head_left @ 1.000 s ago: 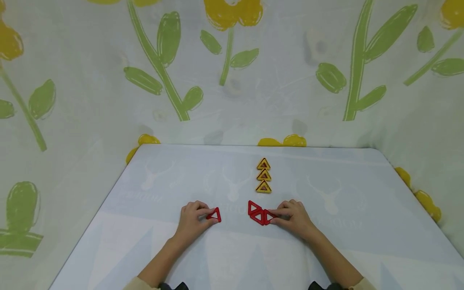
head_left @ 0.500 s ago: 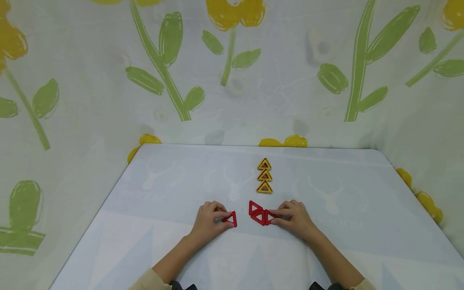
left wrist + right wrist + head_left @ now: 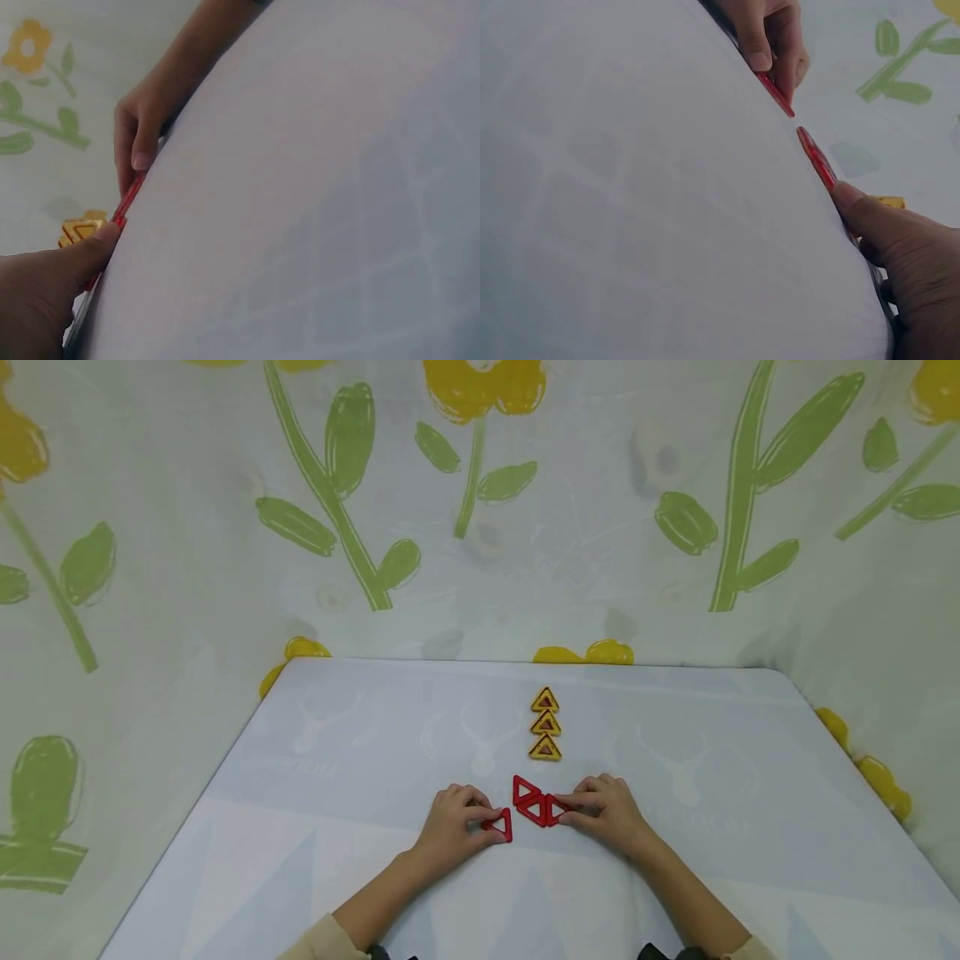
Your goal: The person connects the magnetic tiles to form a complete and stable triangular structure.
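Note:
My left hand (image 3: 454, 823) pinches a red triangular tile (image 3: 507, 825) with an open centre, between thumb and fingers. Just to its right lies a joined group of red triangles: an upper-left one (image 3: 518, 800), a middle one (image 3: 542, 820) and a right one (image 3: 551, 820). My right hand (image 3: 611, 812) pinches the right one by its pointed end. A narrow gap parts the left hand's tile from the group, as the right wrist view also shows between the held tile (image 3: 777, 95) and the group's edge (image 3: 815, 157).
Beyond the red tiles, three yellow triangles (image 3: 545, 736) with dark centres stand in a column on the pale table (image 3: 375, 727). A flower-printed cloth (image 3: 570, 543) rises behind the table's far edge.
My left hand has moved right and slightly nearer to me with its red tile, closing most of the distance to the joined group. The right hand and the yellow triangles have stayed put.

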### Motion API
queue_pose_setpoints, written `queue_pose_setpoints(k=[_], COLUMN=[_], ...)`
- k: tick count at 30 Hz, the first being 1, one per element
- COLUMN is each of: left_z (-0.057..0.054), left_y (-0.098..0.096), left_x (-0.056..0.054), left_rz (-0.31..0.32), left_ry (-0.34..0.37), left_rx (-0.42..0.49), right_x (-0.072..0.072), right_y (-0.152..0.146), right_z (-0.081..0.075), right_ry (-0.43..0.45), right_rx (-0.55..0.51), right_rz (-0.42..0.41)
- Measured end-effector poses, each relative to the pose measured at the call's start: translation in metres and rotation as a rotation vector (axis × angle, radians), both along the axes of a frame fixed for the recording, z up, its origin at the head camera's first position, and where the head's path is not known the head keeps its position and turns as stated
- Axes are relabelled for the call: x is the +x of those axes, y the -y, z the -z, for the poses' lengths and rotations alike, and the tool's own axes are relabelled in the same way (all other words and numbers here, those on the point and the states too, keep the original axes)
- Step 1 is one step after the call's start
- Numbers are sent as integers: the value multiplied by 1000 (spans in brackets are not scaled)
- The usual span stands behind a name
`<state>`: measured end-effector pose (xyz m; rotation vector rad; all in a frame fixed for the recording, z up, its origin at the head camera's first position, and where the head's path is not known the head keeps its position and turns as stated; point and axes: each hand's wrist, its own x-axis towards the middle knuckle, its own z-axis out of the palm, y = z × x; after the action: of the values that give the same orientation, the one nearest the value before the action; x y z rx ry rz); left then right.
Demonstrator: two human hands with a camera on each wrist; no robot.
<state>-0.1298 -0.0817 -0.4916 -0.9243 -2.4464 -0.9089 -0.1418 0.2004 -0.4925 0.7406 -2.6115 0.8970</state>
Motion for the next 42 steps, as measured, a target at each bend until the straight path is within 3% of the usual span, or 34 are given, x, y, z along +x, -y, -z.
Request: queue_pose_setpoints(k=[10,15,24,28,34,39,42], left_z=[-5,-3,0,-2,3,1,-5], left_y=[-13,-17,-28,-35,-40,-33,-26], left_x=[5,7,8,8,6,-1,-10], left_rz=[-19,-70,-186,-231,-243,-211,-137], left_ry=[15,-25,-184,-192,-97,123,264], left_rx=[25,0,-84,-128,-125,-51,-53], right_x=[1,0,1,2,1,1,1], right_y=[2,2,2,2,1,1,-1], right_z=[-1,0,-1,-1,2,2,0], right_ry=[-57,-79,-64,-68,-69,-81,-88], right_rx=[-9,-19,-5,0,4,0,-11], right_rz=[-24,-36,-8,1,-2,-20,-32])
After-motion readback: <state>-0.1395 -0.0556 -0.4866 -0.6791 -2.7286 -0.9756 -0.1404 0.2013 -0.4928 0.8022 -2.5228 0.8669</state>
